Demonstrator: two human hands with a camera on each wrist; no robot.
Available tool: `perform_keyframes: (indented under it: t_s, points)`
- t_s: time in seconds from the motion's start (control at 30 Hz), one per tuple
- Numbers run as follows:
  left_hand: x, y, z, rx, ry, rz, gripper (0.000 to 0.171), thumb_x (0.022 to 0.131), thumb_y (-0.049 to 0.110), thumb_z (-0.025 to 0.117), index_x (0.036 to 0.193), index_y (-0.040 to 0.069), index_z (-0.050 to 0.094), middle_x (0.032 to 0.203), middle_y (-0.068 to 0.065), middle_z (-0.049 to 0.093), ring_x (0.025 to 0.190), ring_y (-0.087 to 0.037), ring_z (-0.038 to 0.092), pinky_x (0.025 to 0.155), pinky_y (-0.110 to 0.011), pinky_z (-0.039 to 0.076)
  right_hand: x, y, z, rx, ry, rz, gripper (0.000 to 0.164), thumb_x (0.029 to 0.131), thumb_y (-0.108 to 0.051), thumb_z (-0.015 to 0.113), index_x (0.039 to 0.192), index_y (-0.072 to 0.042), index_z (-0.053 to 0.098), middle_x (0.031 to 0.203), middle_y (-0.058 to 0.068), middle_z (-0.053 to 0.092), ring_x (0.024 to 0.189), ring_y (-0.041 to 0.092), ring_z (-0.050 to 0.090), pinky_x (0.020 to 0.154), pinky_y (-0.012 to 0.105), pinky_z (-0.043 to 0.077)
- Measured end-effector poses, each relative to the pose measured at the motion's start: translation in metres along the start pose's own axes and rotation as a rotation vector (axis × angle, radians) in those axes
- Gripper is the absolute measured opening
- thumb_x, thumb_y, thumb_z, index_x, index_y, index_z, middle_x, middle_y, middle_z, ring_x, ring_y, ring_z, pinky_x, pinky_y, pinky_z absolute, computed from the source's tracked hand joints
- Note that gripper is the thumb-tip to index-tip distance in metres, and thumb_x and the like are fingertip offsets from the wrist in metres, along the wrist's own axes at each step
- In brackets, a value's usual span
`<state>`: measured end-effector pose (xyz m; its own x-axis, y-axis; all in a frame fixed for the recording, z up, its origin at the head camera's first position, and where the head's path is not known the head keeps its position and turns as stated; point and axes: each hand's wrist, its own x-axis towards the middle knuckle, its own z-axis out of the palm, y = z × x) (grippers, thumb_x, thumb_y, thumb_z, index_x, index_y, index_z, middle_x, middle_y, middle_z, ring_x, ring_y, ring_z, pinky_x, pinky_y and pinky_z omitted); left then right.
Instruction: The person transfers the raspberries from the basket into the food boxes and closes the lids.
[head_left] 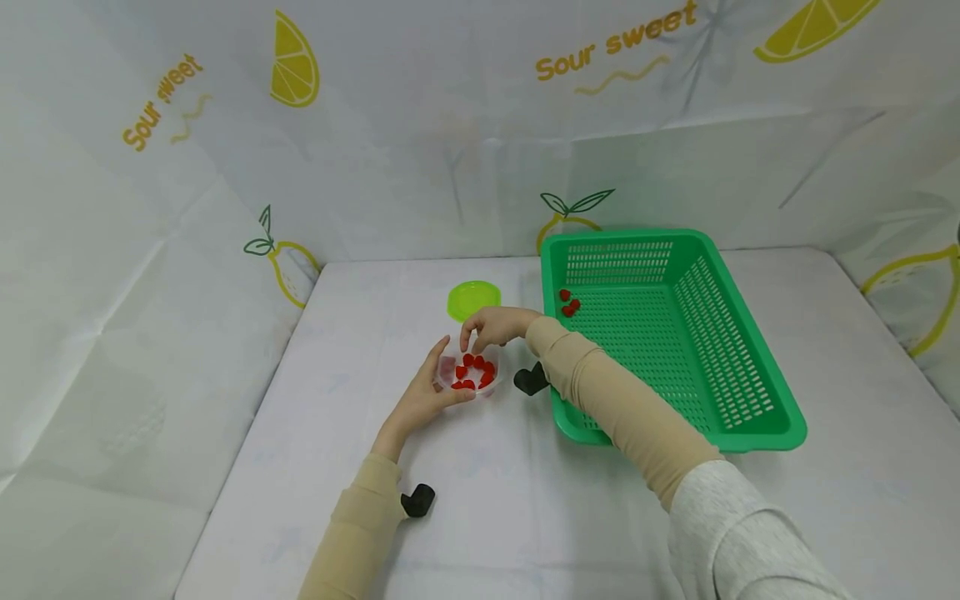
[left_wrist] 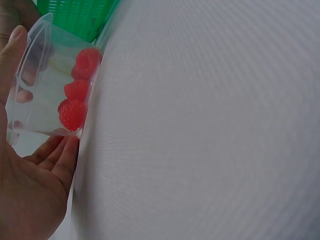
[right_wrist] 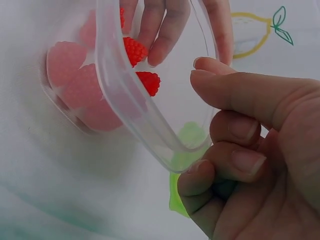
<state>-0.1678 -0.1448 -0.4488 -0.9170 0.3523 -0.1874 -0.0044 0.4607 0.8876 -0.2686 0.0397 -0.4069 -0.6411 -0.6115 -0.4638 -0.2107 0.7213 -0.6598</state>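
A clear plastic container (head_left: 446, 372) with several red raspberries (left_wrist: 73, 115) in it stands on the white table. My left hand (head_left: 422, 402) holds it from the left, thumb on the near side and fingers on the far side. Above its far rim is my right hand (head_left: 502, 325), palm down. In the right wrist view that hand's fingers (right_wrist: 245, 125) are loosely curled beside the rim, with no raspberry visible between them. A bright green lid (head_left: 473, 298) lies just behind the container.
To the right stands a large green plastic basket (head_left: 750, 350), its near-left part hidden by my right forearm. Three raspberries (head_left: 567, 309) lie at its left side. A white sheet printed with lemons (head_left: 450, 167) hangs behind the table.
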Motion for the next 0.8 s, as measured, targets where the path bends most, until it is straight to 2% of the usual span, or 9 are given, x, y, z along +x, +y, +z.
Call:
perform_keyframes:
  t_s: [0.17, 0.3, 0.4, 0.47, 0.6, 0.8]
  points:
    - [0.000, -0.001, 0.001, 0.002, -0.003, -0.001, 0.094, 0.081, 0.028, 0.072, 0.151, 0.021, 0.010, 0.153, -0.013, 0.026, 0.142, -0.033, 0.023, 0.109, -0.053, 0.032, -0.003, 0.000, -0.002, -0.015, -0.025, -0.004, 0.023, 0.090, -0.016, 0.058, 0.112, -0.013, 0.062, 0.089, 0.003, 0.051, 0.071, 0.015, 0.041, 0.055, 0.019, 0.035]
    - [0.009, -0.016, 0.003, 0.002, 0.006, -0.007, 0.095, 0.080, 0.028, 0.073, 0.150, 0.026, 0.010, 0.153, -0.010, 0.025, 0.142, -0.032, 0.022, 0.109, -0.052, 0.032, -0.009, -0.003, -0.008, -0.024, -0.034, -0.020, 0.024, 0.090, -0.020, 0.058, 0.113, -0.017, 0.062, 0.085, 0.001, 0.049, 0.069, 0.015, 0.041, 0.055, 0.020, 0.036]
    - [0.016, -0.029, 0.005, -0.007, 0.021, -0.005, 0.096, 0.078, 0.031, 0.074, 0.149, 0.032, 0.010, 0.153, -0.008, 0.025, 0.143, -0.030, 0.022, 0.110, -0.053, 0.031, -0.014, -0.005, -0.013, -0.013, -0.025, -0.040, 0.025, 0.090, -0.021, 0.058, 0.115, -0.017, 0.061, 0.084, 0.001, 0.048, 0.071, 0.017, 0.042, 0.057, 0.022, 0.037]
    - [0.017, -0.032, 0.006, -0.011, 0.030, 0.001, 0.095, 0.077, 0.034, 0.075, 0.148, 0.035, 0.011, 0.154, -0.006, 0.025, 0.142, -0.029, 0.023, 0.110, -0.053, 0.031, -0.019, -0.006, -0.017, 0.004, -0.019, -0.059, 0.027, 0.090, -0.021, 0.058, 0.117, -0.015, 0.060, 0.083, 0.001, 0.048, 0.070, 0.018, 0.042, 0.057, 0.023, 0.038]
    - [0.016, -0.034, 0.007, -0.013, 0.047, 0.008, 0.094, 0.076, 0.039, 0.075, 0.147, 0.040, 0.012, 0.153, -0.003, 0.026, 0.142, -0.028, 0.023, 0.109, -0.055, 0.032, -0.029, -0.008, -0.027, 0.054, 0.008, -0.094, 0.029, 0.091, -0.020, 0.057, 0.119, -0.012, 0.059, 0.080, 0.000, 0.048, 0.068, 0.017, 0.042, 0.056, 0.021, 0.037]
    - [0.018, -0.035, 0.008, -0.012, 0.068, 0.015, 0.095, 0.074, 0.041, 0.076, 0.147, 0.039, 0.014, 0.148, -0.003, 0.034, 0.139, -0.027, 0.028, 0.108, -0.055, 0.034, -0.046, -0.004, -0.041, 0.138, 0.101, -0.147, 0.026, 0.091, -0.021, 0.059, 0.116, -0.014, 0.060, 0.069, -0.002, 0.046, 0.061, 0.016, 0.038, 0.057, 0.022, 0.037]
